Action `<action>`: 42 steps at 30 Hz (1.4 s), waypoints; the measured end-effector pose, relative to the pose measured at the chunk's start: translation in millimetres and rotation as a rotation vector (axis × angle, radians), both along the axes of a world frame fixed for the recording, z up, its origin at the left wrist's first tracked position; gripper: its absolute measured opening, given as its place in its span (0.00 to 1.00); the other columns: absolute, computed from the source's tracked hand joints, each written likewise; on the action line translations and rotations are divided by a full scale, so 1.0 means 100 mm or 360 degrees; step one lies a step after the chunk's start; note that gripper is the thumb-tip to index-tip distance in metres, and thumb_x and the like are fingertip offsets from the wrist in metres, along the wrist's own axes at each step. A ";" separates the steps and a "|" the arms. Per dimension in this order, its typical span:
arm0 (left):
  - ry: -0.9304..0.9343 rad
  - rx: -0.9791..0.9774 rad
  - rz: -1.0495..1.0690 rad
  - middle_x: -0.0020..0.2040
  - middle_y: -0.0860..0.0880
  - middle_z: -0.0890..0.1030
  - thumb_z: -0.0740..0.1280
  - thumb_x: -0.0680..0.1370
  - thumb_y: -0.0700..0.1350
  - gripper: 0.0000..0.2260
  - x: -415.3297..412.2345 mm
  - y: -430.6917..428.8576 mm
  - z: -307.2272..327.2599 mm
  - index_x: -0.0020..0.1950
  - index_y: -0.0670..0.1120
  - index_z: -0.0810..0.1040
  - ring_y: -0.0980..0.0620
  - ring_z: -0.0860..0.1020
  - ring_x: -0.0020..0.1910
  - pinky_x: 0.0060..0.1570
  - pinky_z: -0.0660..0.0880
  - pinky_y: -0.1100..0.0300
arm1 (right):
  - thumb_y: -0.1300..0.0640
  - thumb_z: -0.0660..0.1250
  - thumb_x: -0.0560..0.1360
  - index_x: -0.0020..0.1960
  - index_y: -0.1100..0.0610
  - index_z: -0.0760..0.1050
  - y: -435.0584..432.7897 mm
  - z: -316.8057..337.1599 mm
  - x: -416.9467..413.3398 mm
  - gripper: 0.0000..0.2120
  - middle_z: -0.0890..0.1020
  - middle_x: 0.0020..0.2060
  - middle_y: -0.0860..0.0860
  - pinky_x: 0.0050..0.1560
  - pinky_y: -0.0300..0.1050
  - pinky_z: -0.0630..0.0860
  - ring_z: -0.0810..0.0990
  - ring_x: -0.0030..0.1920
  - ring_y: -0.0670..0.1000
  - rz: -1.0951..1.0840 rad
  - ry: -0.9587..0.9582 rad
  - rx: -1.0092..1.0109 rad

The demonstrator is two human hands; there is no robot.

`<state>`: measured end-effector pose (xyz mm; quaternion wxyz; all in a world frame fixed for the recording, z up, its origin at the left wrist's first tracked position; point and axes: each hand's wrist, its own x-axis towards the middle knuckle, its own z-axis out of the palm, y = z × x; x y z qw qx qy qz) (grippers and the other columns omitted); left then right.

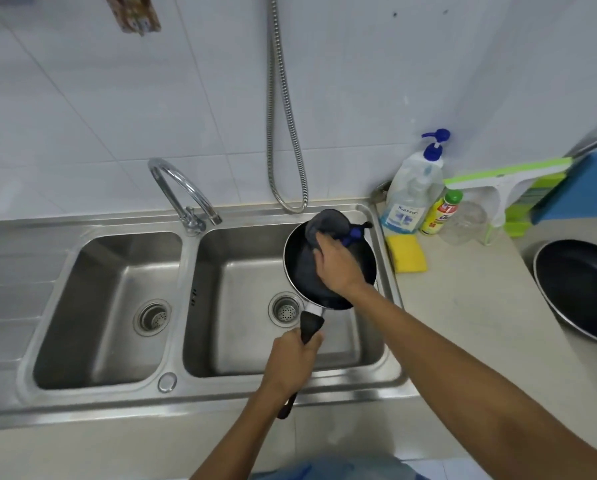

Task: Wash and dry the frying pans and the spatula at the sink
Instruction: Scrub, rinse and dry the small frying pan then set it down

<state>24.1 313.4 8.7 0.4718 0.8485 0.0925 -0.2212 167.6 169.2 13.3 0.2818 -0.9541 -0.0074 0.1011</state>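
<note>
A small black frying pan (295,261) hangs tilted over the right basin of the steel double sink (221,382). My left hand (292,362) grips its black handle. My right hand (338,265) presses a dark grey cloth (312,271) against the inside of the pan; the cloth's far end sticks up over the rim, beside a blue loop. A second, larger black frying pan (581,289) lies on the counter at the right edge. No spatula shows in this view.
The chrome tap (183,192) points over the divider between basins. A yellow sponge (406,252), a pump soap bottle (411,192), a yellow bottle (440,213) and a green squeegee (498,188) stand behind the counter. A metal hose (283,109) hangs on the wall.
</note>
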 end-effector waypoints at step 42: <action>0.0129 -0.0643 0.0281 0.28 0.48 0.75 0.58 0.85 0.56 0.24 -0.24 -0.98 0.06 0.33 0.45 0.71 0.50 0.77 0.31 0.37 0.72 0.60 | 0.32 0.34 0.78 0.80 0.57 0.60 -1.66 -0.43 -2.30 0.42 0.61 0.77 0.67 0.72 0.65 0.65 0.60 0.77 0.70 -0.0030 0.0474 -0.0727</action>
